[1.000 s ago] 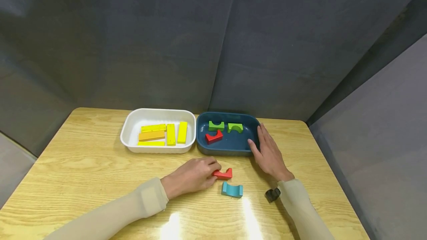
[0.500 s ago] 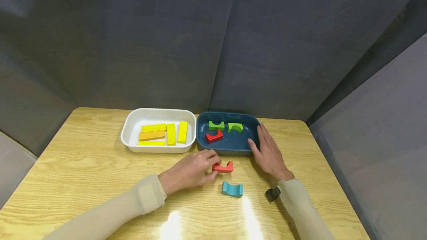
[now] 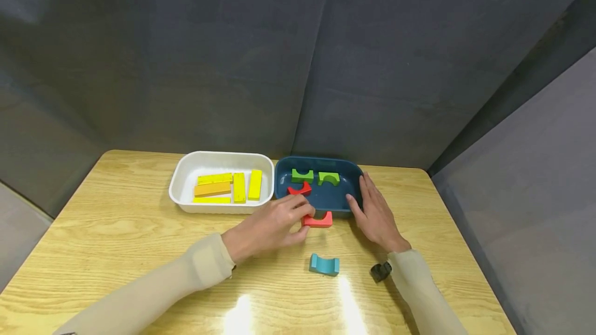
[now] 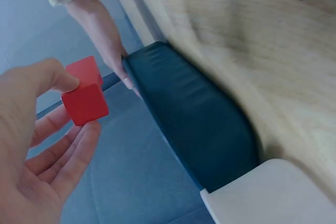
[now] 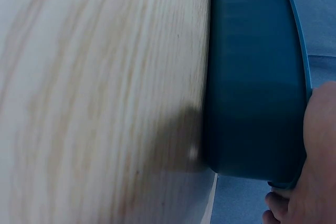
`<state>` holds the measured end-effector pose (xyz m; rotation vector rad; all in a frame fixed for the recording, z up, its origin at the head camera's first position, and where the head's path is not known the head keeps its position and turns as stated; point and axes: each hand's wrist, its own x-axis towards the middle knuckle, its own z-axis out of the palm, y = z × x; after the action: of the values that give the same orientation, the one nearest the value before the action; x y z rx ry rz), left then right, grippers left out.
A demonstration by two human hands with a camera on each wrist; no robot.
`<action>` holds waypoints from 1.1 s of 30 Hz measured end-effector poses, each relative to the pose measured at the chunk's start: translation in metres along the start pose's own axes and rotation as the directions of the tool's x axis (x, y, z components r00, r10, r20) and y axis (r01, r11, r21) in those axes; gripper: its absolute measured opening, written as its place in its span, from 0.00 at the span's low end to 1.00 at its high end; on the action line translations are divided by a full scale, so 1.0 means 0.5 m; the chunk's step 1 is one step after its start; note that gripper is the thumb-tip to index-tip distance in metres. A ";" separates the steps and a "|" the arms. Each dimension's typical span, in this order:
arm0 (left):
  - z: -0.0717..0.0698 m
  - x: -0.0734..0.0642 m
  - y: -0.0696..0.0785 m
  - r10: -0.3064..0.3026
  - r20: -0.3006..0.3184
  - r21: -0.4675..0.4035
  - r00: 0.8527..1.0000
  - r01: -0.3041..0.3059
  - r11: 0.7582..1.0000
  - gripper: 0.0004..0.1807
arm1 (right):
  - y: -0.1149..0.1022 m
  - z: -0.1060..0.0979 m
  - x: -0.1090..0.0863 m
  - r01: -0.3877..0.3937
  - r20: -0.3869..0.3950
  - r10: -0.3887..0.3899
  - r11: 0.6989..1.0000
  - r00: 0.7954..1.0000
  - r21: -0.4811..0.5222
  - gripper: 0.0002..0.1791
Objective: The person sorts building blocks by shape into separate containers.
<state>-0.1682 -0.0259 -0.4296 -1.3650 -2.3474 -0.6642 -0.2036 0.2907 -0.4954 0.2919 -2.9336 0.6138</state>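
My left hand (image 3: 274, 221) pinches a red arch block (image 3: 321, 220) between thumb and fingers, close over the near wall of the dark blue tray (image 3: 332, 201). In the left wrist view the red block (image 4: 86, 95) is end-on, held up beside the tray's outer wall (image 4: 189, 114). Straight fingers of my right hand (image 3: 379, 218) rest along the tray's right end, its thumb at the near corner. Inside the tray lie two green arch blocks (image 3: 302, 176) and another red arch block (image 3: 299, 189), partly covered by the left hand. A teal arch block (image 3: 324, 264) sits on the table.
Left of the blue tray, side by side with it, stands a white tray (image 3: 186, 207) holding several yellow blocks (image 3: 254, 185) and an orange one (image 3: 212, 189). Grey panels (image 3: 223, 66) rise behind the wooden table (image 3: 116, 231) and at its sides.
My left hand has lifted the red arch block off the table and carried it away from me to the blue tray's near wall. The right hand has stayed still.
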 end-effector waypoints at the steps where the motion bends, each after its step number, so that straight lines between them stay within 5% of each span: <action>1: -0.002 0.003 -0.001 0.005 -0.009 0.001 1.000 -0.005 1.000 0.14 | 0.000 0.000 0.000 0.001 -0.001 -0.001 1.000 1.000 0.000 0.45; 8: -0.012 0.027 -0.008 0.020 -0.067 0.004 0.998 -0.019 1.000 0.11 | 0.002 0.005 0.000 -0.009 0.007 0.009 1.000 1.000 0.001 0.45; 25: -0.006 0.061 -0.028 -0.056 -0.058 -0.001 0.997 0.056 0.998 0.12 | 0.009 0.004 -0.004 -0.026 0.028 0.026 1.000 0.999 0.011 0.46; 33: 0.003 0.082 -0.051 -0.125 0.014 -0.027 0.992 0.125 0.992 0.14 | 0.002 0.000 0.002 -0.013 0.027 0.013 1.000 1.000 0.019 0.45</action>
<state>-0.2105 -0.0065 -0.4158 -1.2440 -2.4581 -0.7285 -0.2049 0.2917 -0.4956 0.2854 -2.9588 0.6455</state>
